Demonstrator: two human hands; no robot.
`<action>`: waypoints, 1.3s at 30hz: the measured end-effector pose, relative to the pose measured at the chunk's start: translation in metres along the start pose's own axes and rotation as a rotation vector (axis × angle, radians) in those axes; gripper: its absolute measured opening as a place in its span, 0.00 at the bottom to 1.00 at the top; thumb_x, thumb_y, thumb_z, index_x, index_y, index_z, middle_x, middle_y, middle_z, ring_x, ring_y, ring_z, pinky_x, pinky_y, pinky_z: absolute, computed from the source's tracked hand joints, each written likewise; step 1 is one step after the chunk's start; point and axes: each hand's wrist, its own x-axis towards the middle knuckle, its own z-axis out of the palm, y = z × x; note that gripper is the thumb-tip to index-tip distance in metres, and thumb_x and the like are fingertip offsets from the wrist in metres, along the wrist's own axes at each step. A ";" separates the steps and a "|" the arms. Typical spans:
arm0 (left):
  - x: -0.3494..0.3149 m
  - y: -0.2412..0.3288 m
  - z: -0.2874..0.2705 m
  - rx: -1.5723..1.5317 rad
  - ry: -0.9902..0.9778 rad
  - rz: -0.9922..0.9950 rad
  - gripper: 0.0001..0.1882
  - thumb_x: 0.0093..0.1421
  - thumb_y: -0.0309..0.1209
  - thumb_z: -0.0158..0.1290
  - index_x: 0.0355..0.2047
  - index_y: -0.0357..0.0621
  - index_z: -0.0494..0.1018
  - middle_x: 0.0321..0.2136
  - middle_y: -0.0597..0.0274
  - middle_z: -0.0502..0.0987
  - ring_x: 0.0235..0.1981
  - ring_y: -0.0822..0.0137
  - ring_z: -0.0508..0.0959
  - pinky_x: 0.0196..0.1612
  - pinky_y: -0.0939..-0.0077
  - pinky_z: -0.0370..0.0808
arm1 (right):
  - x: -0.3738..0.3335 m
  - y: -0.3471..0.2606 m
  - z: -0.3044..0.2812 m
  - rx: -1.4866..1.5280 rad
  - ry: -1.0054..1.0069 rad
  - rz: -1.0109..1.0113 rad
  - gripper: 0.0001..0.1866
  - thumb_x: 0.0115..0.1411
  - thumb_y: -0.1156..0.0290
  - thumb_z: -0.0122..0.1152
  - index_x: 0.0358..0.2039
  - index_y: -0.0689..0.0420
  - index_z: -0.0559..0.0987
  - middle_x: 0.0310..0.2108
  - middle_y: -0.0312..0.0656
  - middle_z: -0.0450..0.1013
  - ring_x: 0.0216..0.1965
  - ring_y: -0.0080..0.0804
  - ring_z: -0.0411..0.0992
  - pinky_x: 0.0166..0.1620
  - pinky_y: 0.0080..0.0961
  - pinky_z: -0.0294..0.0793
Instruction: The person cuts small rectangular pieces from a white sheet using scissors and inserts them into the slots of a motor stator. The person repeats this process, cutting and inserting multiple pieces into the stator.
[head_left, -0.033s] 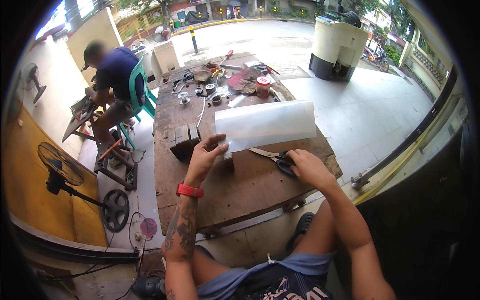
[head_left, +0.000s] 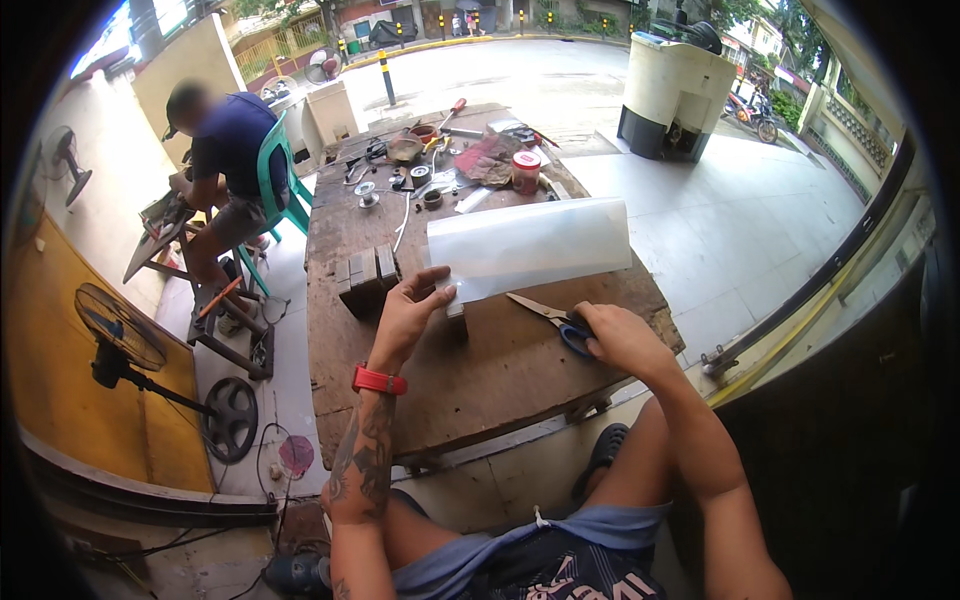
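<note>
My left hand point(head_left: 414, 304) pinches the near left corner of a translucent plastic sheet point(head_left: 530, 248) between thumb and fingers, holding it raised over the wooden table point(head_left: 450, 400). The sheet curves slightly and slants up toward the right. In my right hand point(head_left: 617, 335) is a pair of scissors point(head_left: 543, 312) with dark handles, its blades pointing left, just below the sheet's near edge and apart from it. The blades look nearly closed. A small block point(head_left: 457, 318) stands under the held corner. Left of my left hand are dark, notched blocks point(head_left: 367, 277).
Toward the table's far end lie a red-lidded jar point(head_left: 526, 172), a brownish cloth point(head_left: 488, 160), wire spools point(head_left: 368, 194) and a screwdriver point(head_left: 457, 106). At the left, a person point(head_left: 235, 145) sits on a green chair point(head_left: 275, 170). A standing fan point(head_left: 122, 330) is nearer.
The scissors have shifted slightly right, away from the sheet's edge, and their blades look closer together. The sheet has moved a little; my left hand has stayed in place.
</note>
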 end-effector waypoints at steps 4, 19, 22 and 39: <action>-0.001 0.002 0.002 -0.006 0.003 0.054 0.28 0.62 0.33 0.69 0.59 0.32 0.76 0.52 0.52 0.82 0.53 0.66 0.81 0.60 0.73 0.76 | -0.025 -0.013 -0.030 0.119 -0.027 0.126 0.28 0.63 0.70 0.64 0.62 0.62 0.70 0.35 0.52 0.80 0.41 0.54 0.80 0.50 0.39 0.79; -0.031 0.013 0.009 0.010 -0.006 -0.017 0.28 0.60 0.30 0.70 0.58 0.30 0.76 0.52 0.49 0.82 0.53 0.64 0.82 0.59 0.71 0.78 | -0.071 -0.151 0.068 1.601 -0.108 0.323 0.27 0.65 0.49 0.72 0.48 0.61 0.76 0.32 0.34 0.75 0.30 0.18 0.76 0.34 0.19 0.80; -0.031 0.013 0.008 -0.002 -0.010 -0.007 0.28 0.60 0.30 0.70 0.57 0.30 0.76 0.52 0.49 0.82 0.52 0.64 0.82 0.58 0.72 0.78 | -0.053 -0.157 0.068 1.597 -0.068 0.332 0.28 0.64 0.48 0.72 0.46 0.62 0.77 0.30 0.34 0.74 0.28 0.18 0.75 0.31 0.19 0.79; -0.031 0.011 0.010 -0.012 0.013 -0.014 0.26 0.60 0.30 0.70 0.56 0.32 0.78 0.49 0.53 0.84 0.50 0.69 0.83 0.57 0.74 0.78 | -0.019 -0.157 0.056 1.539 -0.025 0.352 0.28 0.62 0.45 0.73 0.39 0.61 0.79 0.22 0.32 0.70 0.20 0.16 0.70 0.24 0.17 0.70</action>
